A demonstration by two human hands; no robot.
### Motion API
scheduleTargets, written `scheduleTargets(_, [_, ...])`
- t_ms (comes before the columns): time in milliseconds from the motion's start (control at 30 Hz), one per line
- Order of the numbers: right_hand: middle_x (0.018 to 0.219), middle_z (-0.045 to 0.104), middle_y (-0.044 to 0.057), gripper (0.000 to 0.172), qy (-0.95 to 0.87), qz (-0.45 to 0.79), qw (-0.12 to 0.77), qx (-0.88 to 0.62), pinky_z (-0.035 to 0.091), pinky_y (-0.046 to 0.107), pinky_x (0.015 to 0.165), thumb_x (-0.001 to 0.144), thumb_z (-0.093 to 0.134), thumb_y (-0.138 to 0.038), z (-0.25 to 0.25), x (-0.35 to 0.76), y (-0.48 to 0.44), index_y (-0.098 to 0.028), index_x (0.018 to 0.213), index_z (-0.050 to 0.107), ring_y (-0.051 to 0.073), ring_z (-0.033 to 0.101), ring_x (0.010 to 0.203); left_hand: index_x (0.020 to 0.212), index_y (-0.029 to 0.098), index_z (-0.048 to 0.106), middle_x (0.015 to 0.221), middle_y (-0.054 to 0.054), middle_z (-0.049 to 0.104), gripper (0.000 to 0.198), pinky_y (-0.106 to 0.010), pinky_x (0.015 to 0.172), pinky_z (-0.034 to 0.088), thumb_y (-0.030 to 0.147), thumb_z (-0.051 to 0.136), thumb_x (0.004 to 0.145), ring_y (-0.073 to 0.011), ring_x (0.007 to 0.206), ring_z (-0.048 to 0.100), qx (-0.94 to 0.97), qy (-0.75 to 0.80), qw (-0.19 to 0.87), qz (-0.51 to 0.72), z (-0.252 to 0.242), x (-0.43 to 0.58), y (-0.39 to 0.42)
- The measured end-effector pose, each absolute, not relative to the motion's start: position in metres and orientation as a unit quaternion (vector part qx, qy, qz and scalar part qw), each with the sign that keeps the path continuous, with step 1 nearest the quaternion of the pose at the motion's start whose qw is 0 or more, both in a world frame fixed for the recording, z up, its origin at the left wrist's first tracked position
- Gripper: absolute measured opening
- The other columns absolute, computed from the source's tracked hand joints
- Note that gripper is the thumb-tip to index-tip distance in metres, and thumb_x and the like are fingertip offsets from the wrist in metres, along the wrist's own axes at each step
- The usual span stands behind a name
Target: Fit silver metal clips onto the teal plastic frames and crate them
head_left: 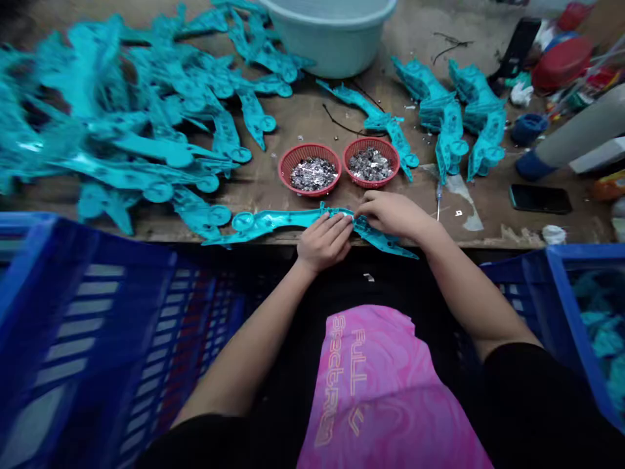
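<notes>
A long, curved turquoise plastic part [288,219] lies along the front edge of the table. My left hand [326,240] rests on its middle, fingers stretched flat and side by side; its thumb is out of sight. Just to the right, my right hand [388,212] has its fingertips pinched together at the same part, and whatever is between them is too small to make out. Behind the hands stand two red baskets, the left basket [282,170] and the right basket [397,156], both filled with small shiny metal pieces.
A pile of turquoise parts [146,124] covers the table's left side. Several more [452,124] lie at right, near a screwdriver [439,195] and a phone [540,198]. A pale basin [336,39] stands behind. Blue crates [97,312] flank my body.
</notes>
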State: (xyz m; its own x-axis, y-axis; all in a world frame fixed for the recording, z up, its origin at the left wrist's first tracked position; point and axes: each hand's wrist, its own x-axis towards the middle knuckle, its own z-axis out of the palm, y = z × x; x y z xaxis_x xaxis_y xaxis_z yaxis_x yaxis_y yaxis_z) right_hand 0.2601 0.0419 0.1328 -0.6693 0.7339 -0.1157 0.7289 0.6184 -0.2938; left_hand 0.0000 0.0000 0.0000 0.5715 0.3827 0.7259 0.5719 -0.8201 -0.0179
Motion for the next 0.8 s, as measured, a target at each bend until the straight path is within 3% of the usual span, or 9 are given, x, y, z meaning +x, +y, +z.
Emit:
scheduleTargets(233, [0.126,0.079,0.013,0.035,-0.914,0.198,-0.002,-0.355,0.052,0.032,0.099,0.1,0.065,-0.01,0.127,0.253,0.065,-0.016,0.125,0.088,0.026,0.074,0.113,0.152,0.022,0.076,0.15,-0.012,0.076,0.049,-0.057,0.126,0.061,0.028,0.066,0.105,-0.0346,0.141,0.075,-0.884,-0.323,0.07,-0.331,-0.004,0.0,-0.001])
scheduleTargets(467, [0.113,0.083,0.016,0.031,-0.92,0.209,0.084,-0.322,0.056,0.035,0.094,0.097,0.063,-0.007,0.114,0.256,0.063,-0.01,0.115,0.088,0.026,0.076,0.102,0.15,0.021,0.077,0.15,-0.014,0.076,0.047,-0.057,0.126,0.061,0.029,0.064,0.105,-0.0349,0.142,0.074,-0.885,-0.329,0.051,-0.326,-0.001,0.001,-0.001])
scheduleTargets(633, [0.107,0.084,0.012,0.024,-0.889,0.273,0.189,-0.314,0.058,0.033,0.095,0.1,0.065,-0.012,0.103,0.265,0.067,-0.014,0.107,0.088,0.023,0.078,0.1,0.15,0.023,0.078,0.153,-0.013,0.075,0.047,-0.059,0.128,0.059,0.032,0.062,0.107,-0.0353,0.146,0.072,-0.885,-0.349,0.002,-0.309,0.0,0.0,-0.001])
scheduleTargets(800, [0.108,0.083,0.014,0.024,-0.917,0.224,0.167,-0.286,0.056,0.034,0.092,0.108,0.064,-0.017,0.109,0.26,0.066,-0.013,0.113,0.088,0.024,0.076,0.099,0.151,0.024,0.077,0.156,-0.013,0.073,0.048,-0.061,0.131,0.056,0.034,0.061,0.107,-0.0354,0.148,0.07,-0.886,-0.356,-0.016,-0.297,-0.001,0.0,-0.001])
